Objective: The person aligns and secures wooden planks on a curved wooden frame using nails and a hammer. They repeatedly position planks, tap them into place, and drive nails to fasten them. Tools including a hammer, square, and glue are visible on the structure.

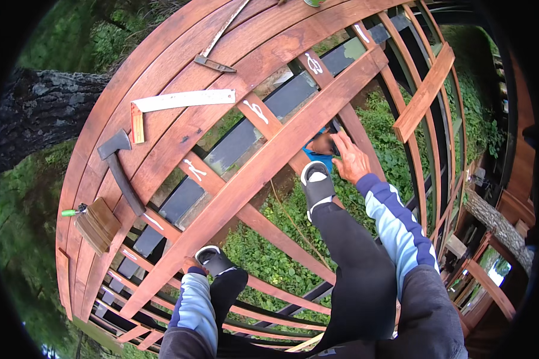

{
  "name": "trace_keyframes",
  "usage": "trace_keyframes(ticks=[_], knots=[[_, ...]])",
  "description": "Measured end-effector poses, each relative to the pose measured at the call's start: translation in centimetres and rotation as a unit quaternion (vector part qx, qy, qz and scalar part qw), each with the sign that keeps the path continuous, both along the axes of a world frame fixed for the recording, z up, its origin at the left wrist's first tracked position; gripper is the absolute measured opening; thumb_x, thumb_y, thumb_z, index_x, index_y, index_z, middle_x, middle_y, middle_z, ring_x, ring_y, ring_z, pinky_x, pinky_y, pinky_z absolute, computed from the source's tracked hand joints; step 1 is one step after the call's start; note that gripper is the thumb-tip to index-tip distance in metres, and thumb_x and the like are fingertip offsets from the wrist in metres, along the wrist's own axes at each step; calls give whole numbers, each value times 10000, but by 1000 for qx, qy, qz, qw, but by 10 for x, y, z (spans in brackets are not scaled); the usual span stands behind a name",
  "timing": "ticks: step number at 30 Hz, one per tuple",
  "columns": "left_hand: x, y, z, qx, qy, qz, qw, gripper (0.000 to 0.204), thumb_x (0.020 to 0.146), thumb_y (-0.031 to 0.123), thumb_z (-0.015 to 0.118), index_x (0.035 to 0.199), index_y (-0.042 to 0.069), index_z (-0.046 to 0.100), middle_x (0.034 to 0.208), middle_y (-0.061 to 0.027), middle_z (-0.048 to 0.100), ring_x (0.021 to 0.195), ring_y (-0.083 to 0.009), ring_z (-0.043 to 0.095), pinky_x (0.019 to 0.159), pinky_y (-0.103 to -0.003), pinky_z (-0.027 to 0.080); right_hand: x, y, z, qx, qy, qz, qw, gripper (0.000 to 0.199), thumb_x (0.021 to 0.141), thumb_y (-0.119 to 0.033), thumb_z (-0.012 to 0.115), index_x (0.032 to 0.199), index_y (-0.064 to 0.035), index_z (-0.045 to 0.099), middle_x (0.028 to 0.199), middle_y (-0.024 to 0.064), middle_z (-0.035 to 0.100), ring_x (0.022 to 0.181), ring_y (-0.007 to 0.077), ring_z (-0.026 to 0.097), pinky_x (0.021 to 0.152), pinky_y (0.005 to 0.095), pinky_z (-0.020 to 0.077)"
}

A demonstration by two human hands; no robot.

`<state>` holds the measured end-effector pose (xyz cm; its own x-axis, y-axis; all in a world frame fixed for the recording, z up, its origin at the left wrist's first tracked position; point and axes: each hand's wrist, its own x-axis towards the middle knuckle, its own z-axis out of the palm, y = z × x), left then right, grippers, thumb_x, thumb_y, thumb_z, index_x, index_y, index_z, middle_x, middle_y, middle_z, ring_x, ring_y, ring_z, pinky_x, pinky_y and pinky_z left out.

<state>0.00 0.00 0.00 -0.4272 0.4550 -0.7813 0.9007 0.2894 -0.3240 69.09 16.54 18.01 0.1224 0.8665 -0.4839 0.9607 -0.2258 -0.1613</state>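
Observation:
A long reddish wooden plank point(245, 176) lies diagonally across the joists in front of me. My right hand point(350, 160) is just on its near side, at a joist, fingers stretched out and holding nothing visible. Beyond the plank's left part, my left hand point(191, 263) is at its near edge, beside my left shoe; its fingers are mostly hidden. My right shoe point(317, 182) stands on a joist point(269, 224). Through the gap next to my right hand, another person in blue point(320, 157) shows below the frame, partly covered.
On the curved deck boards lie an axe point(123, 170), a white metal square point(182, 100), a hammer point(215, 63) and a wooden block point(97, 224). A short board point(425, 93) rests across joists at right. Open gaps show green plants point(275, 239) below. A tree trunk point(48, 113) stands left.

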Motion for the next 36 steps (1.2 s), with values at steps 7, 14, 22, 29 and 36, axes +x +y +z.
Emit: trace_keyframes(ticks=[7, 14, 22, 29, 36], knots=[[29, 66, 46, 448, 156, 660, 582, 692, 931, 562, 545, 1169, -85, 597, 1053, -218, 687, 922, -352, 680, 822, -464, 559, 4, 95, -30, -17, 52, 278, 959, 1059, 631, -63, 812, 1525, -125, 248, 1562, 130, 292, 1110, 398, 574, 808, 465, 572], [15, 45, 31, 589, 33, 793, 149, 532, 943, 372, 661, 1330, 28, 541, 1293, -143, 620, 1112, -352, 615, 1028, -571, 444, 19, 94, -70, -10, 74, 321, 944, 1155, 561, 67, 778, 1548, -38, 186, 1582, 217, 245, 1353, 437, 407, 1038, 424, 461], [12, 31, 0, 633, -104, 766, 53, 512, 893, 317, 735, 1255, -14, 588, 1219, -179, 653, 1039, -340, 646, 938, -537, 506, 30, 101, -97, -45, -8, 303, 952, 1250, 502, 3, 861, 1544, -52, 173, 1579, 216, 241, 1359, 445, 396, 1061, 430, 443], [22, 55, 6, 643, -141, 752, 45, 428, 952, 337, 653, 1282, 77, 573, 1245, -130, 650, 1095, -341, 629, 993, -576, 465, 52, 105, -102, 55, 37, 366, 928, 1213, 496, -10, 835, 1522, -6, 188, 1562, 256, 253, 1273, 454, 490, 986, 444, 496], [45, 123, 29, 700, -195, 686, 15, 454, 932, 237, 694, 1264, -34, 544, 1215, -162, 628, 1006, -291, 644, 901, -484, 536, 64, 133, -87, 76, 18, 307, 949, 1150, 516, 6, 737, 1525, 6, 185, 1553, 272, 273, 1256, 469, 500, 983, 448, 493]])
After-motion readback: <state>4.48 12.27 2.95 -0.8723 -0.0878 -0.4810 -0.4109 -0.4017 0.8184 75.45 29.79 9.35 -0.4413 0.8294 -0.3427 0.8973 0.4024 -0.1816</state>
